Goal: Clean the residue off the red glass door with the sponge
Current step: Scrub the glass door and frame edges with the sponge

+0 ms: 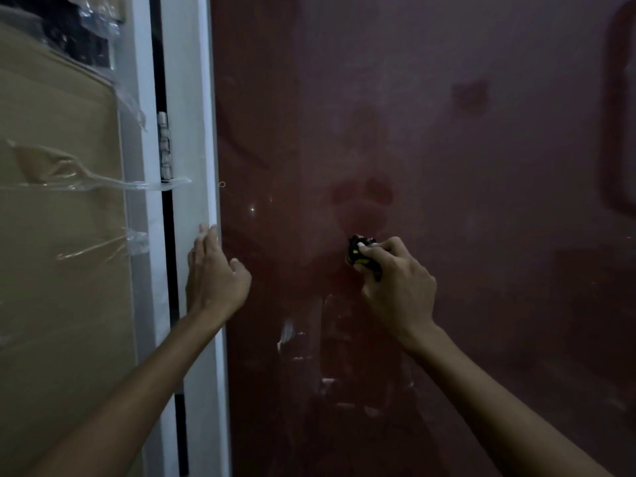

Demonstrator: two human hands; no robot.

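Observation:
The red glass door [447, 166] fills the middle and right of the view, hazy with a dull film and white residue streaks low down [285, 333]. My right hand [395, 287] grips a dark sponge [359, 251] with yellow patches and presses it against the glass near the middle. Darker, cleaner patches show on the glass just above the sponge. My left hand [215, 273] rests flat with straight fingers on the door's white frame [187, 132] at the left edge of the glass.
A metal hinge [164, 146] sits in the dark gap left of the white frame. Further left stands a large cardboard-covered item [58, 235] with clear plastic tape across it. The scene is dim.

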